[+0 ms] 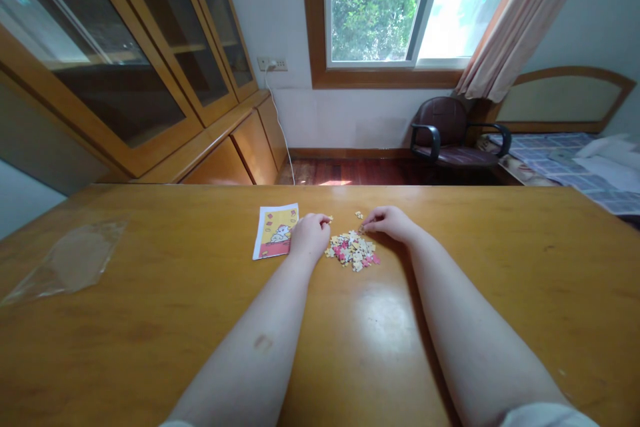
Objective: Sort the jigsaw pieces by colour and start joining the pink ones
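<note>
The left hand (pixel 310 237) rests between a picture card (pixel 275 231) and a heap of jigsaw pieces (pixel 351 250); the right hand (pixel 390 223) reaches the heap.

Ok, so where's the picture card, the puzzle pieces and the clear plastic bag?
Picture card (pixel 275 232): head view, on its printed middle.
Puzzle pieces (pixel 351 250): head view, on the middle of the pile.
Clear plastic bag (pixel 70 260): head view, on its middle.
</note>
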The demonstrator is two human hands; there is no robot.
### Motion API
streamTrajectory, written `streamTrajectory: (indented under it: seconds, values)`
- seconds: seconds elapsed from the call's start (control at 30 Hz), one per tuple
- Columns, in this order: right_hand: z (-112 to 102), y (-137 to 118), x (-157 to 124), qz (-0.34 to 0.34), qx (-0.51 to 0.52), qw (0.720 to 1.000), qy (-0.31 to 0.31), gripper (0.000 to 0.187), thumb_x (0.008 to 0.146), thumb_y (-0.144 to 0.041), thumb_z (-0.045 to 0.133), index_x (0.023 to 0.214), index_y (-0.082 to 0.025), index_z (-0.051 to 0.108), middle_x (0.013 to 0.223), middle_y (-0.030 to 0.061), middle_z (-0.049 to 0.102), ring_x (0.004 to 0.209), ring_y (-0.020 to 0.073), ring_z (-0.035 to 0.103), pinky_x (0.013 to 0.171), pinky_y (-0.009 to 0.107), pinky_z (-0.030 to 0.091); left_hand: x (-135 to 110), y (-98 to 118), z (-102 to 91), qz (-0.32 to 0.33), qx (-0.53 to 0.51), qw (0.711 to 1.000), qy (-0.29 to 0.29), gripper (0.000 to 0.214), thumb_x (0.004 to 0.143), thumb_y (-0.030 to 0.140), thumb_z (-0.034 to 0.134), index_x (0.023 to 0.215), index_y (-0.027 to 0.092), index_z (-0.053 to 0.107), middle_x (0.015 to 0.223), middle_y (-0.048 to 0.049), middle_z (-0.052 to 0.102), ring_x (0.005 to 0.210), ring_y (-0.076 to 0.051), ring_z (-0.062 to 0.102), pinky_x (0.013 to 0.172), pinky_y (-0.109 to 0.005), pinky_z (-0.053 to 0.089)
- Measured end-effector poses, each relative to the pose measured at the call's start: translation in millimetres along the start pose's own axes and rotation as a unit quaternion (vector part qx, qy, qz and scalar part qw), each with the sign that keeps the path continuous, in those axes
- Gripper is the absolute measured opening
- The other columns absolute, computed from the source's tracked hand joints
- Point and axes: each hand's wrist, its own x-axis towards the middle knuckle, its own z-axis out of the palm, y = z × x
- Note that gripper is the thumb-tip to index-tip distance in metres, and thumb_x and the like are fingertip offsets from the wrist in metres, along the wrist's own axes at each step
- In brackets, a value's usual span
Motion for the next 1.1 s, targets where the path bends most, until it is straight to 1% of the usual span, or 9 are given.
streamTrajectory:
  seconds: [0.13, 0.23, 0.33, 0.43, 0.53, 0.63, 0.77, 0.97, 1.1]
  values:
    - [3, 1, 4, 0.005, -0.045, 0.994, 0.095, 0.020, 0.062, -0.030, 0.073, 0.074, -0.014, 0.072, 0.063, 0.0026, 0.065, 0.056, 0.0126, 0.055, 0.055, 0.025, 0.041, 1, -2, 1.2, 0.003, -0.007, 1.000, 0.003, 0.028, 0.082, 0.021, 0.046, 0.096, 0.025, 0.071, 0.103, -0.0037, 0.069, 0.098, -0.023, 0.061, 0.086, -0.034, 0.047]
    - [3, 3, 6, -0.014, -0.109, 0.986, 0.123, 0.016, 0.063, -0.030, 0.071, 0.072, -0.016, 0.072, 0.064, 0.0013, 0.063, 0.057, 0.0125, 0.053, 0.055, 0.025, 0.040, 2, -3, 3.1, 0.019, -0.022, 1.000, 0.010, 0.028, 0.082, 0.020, 0.047, 0.095, 0.024, 0.071, 0.103, -0.0032, 0.069, 0.098, -0.021, 0.060, 0.087, -0.033, 0.046]
    - [2, 4, 6, -0.045, -0.167, 0.976, 0.135, 0.010, 0.066, -0.026, 0.068, 0.071, -0.019, 0.073, 0.071, 0.0017, 0.063, 0.064, 0.0131, 0.053, 0.061, 0.025, 0.041, 1, -2, 4.8, 0.073, -0.048, 0.996, 0.006, 0.029, 0.081, 0.018, 0.046, 0.095, 0.024, 0.072, 0.101, -0.0028, 0.069, 0.098, -0.020, 0.059, 0.089, -0.032, 0.046]
    - [2, 4, 7, -0.052, -0.199, 0.969, 0.135, 0.012, 0.069, -0.022, 0.063, 0.074, -0.020, 0.075, 0.077, 0.0025, 0.064, 0.068, 0.0131, 0.054, 0.067, 0.025, 0.042, -1, 1, 5.3, 0.148, -0.064, 0.987, -0.020, 0.031, 0.080, 0.016, 0.047, 0.094, 0.026, 0.073, 0.100, -0.0016, 0.068, 0.099, -0.020, 0.057, 0.094, -0.033, 0.044]
    - [3, 5, 7, -0.037, -0.193, 0.973, 0.119, 0.020, 0.070, -0.024, 0.063, 0.085, -0.020, 0.075, 0.074, 0.0017, 0.064, 0.064, 0.0125, 0.054, 0.064, 0.025, 0.042, -4, 5, 5.3, 0.201, -0.066, 0.976, -0.053, 0.030, 0.078, 0.016, 0.049, 0.091, 0.028, 0.074, 0.105, -0.0008, 0.066, 0.104, -0.020, 0.054, 0.099, -0.034, 0.040]
    - [4, 6, 5, -0.028, -0.142, 0.987, 0.069, 0.029, 0.067, -0.030, 0.067, 0.093, -0.018, 0.074, 0.069, -0.0002, 0.063, 0.058, 0.0115, 0.052, 0.058, 0.024, 0.040, -5, 6, 5.9, 0.205, -0.054, 0.974, -0.075, 0.027, 0.079, 0.020, 0.052, 0.090, 0.030, 0.075, 0.110, -0.0014, 0.064, 0.109, -0.020, 0.052, 0.101, -0.037, 0.038]
    - [4, 5, 4, -0.040, -0.079, 0.996, 0.005, 0.030, 0.061, -0.031, 0.073, 0.087, -0.017, 0.074, 0.068, -0.0006, 0.063, 0.059, 0.0114, 0.053, 0.056, 0.023, 0.040, -4, 5, 7.8, 0.194, -0.037, 0.976, -0.088, 0.026, 0.081, 0.024, 0.053, 0.095, 0.030, 0.074, 0.112, -0.0019, 0.064, 0.110, -0.021, 0.051, 0.102, -0.037, 0.038]
    - [5, 3, 5, -0.023, -0.123, 0.990, 0.065, 0.020, 0.066, -0.032, 0.070, 0.081, -0.019, 0.075, 0.070, 0.0018, 0.068, 0.062, 0.0133, 0.055, 0.059, 0.025, 0.042, -2, 1, 11.0, 0.200, -0.040, 0.977, -0.062, 0.030, 0.080, 0.022, 0.052, 0.101, 0.028, 0.073, 0.109, -0.0031, 0.066, 0.109, -0.022, 0.053, 0.100, -0.036, 0.039]
    - [7, -1, 5, -0.017, -0.150, 0.984, 0.100, 0.020, 0.073, -0.032, 0.064, 0.082, -0.018, 0.074, 0.067, 0.0020, 0.066, 0.062, 0.0141, 0.055, 0.060, 0.026, 0.041, -2, 1, 10.9, 0.196, -0.051, 0.978, -0.041, 0.032, 0.079, 0.017, 0.050, 0.101, 0.024, 0.071, 0.105, -0.0025, 0.067, 0.104, -0.021, 0.055, 0.098, -0.034, 0.041]
